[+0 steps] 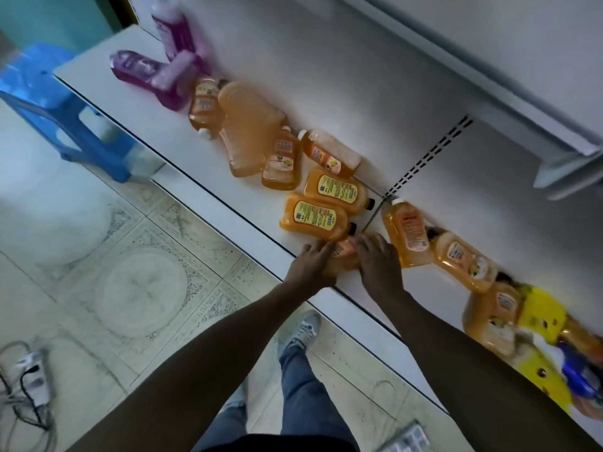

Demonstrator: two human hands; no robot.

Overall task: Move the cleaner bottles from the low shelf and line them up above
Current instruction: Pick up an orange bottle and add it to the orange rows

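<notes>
Several orange cleaner bottles lie flat along the white low shelf (208, 177). My left hand (311, 264) and my right hand (378, 259) both grip one orange bottle (344, 252) near the shelf's front edge; most of it is hidden between them. Just behind it lie two orange bottles with yellow labels (315, 216) (337, 190). More orange bottles (406, 234) (463, 259) lie to the right. Purple bottles (173, 24) (137, 66) sit at the shelf's far left end. The upper shelf (509, 102) juts out at top right.
A blue plastic stool (68, 115) stands on the tiled floor left of the shelf. Yellow packets (541, 308) crowd the shelf's right end. A power strip with cables (32, 376) lies on the floor at bottom left. My legs and shoe (305, 331) are below the shelf edge.
</notes>
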